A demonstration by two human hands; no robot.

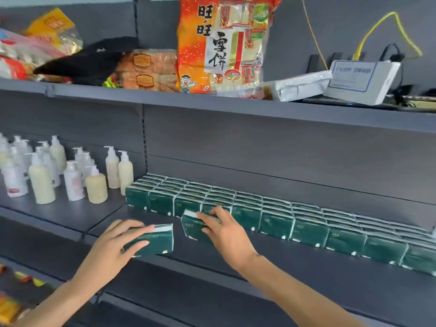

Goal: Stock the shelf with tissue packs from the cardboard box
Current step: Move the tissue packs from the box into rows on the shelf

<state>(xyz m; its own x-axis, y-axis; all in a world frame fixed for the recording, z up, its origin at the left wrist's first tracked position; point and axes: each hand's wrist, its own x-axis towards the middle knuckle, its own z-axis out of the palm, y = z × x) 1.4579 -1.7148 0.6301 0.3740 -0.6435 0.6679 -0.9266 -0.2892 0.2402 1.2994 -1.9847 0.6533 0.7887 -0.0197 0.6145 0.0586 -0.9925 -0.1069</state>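
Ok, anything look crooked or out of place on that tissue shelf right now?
The stocked tissue rows look tidy. Only the two packs in hand are off: the left hand holds one tilted, the right hand another askew before the row.

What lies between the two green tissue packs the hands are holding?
Only bare grey shelf, in the head view: the left-hand pack and the right-hand pack are apart.

Dark green tissue packs stand in tight rows along the far part of the grey shelf; two loose packs sit nearer, left of centre.
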